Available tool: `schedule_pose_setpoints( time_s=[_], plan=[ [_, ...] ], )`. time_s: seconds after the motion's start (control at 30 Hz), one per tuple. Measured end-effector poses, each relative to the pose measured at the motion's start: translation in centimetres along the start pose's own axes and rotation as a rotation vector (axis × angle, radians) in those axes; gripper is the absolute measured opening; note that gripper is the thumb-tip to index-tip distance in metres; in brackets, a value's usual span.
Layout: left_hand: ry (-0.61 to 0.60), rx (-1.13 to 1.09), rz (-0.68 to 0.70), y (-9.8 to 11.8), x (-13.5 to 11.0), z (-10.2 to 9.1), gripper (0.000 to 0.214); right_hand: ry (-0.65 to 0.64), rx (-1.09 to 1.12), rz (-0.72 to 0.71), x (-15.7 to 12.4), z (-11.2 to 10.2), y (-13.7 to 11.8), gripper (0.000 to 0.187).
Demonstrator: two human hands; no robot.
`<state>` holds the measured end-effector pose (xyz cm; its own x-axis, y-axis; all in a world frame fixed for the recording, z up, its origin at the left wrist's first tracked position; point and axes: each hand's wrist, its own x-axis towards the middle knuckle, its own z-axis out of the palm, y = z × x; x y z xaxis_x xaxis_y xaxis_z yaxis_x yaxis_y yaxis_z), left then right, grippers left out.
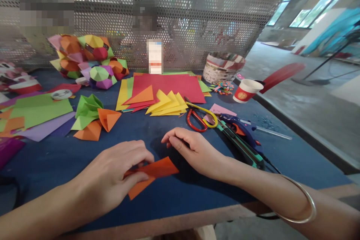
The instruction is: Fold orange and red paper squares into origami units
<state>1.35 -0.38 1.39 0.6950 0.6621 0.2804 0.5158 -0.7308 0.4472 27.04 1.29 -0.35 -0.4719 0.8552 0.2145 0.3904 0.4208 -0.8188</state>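
Note:
Between the thumb and fingers of my left hand (120, 172) is a folded piece of orange paper (163, 168), held just over the blue tabletop near its front edge. My right hand (191, 148) hovers to the right of the paper, apart from it, with fingers loosely curved and nothing seen in them. Beyond my left hand stand folded green paper pieces (88, 107) and folded orange pieces (108, 119). A fan of yellow folded papers (168, 103) and an orange folded triangle (142, 95) lie on red sheets (180, 86) farther back.
Scissors (201, 116), a green cutter (239, 142) and a blue glue gun (247, 131) lie right of centre. A paper cup (246, 90) and woven basket (222, 68) stand behind. Paper balls (99, 75) are stacked back left, near green sheets (42, 110). A perforated metal screen (180, 18) closes the back.

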Motion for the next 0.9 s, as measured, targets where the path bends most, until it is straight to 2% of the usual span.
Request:
schedule_pose_setpoints(
  time_s=[0.1,0.2,0.3,0.43,0.67,0.8,0.9],
  plan=[
    [0.123,0.002,0.128,-0.5,0.1,0.0,0.027,0.011,0.036,-0.157,-0.3,0.1,0.1,0.027],
    [0.163,0.019,0.173,-1.1,0.4,0.1,0.029,-0.01,0.07,-0.283,-0.6,-0.1,-0.3,0.027],
    [0.184,0.056,0.2,-1.7,0.5,0.3,0.028,-0.04,0.141,-0.237,-0.9,-0.6,-1.0,0.018],
    [0.178,0.094,0.212,-1.9,0.5,0.5,0.029,-0.074,0.191,-0.211,-1.0,-0.8,-1.6,0.032],
    [0.188,0.16,0.255,-1.8,0.5,0.5,0.023,0.001,0.107,-0.252,-1.1,0.4,-1.1,0.021],
    [0.219,0.387,0.32,-1.4,0.3,0.7,0.027,0.009,0.07,-0.176,-1.1,0.7,-0.8,0.032],
    [0.215,0.486,0.398,-0.8,0.3,0.9,0.034,0.017,0.054,-0.183,-1.2,0.7,-0.7,0.043]
  ],
)
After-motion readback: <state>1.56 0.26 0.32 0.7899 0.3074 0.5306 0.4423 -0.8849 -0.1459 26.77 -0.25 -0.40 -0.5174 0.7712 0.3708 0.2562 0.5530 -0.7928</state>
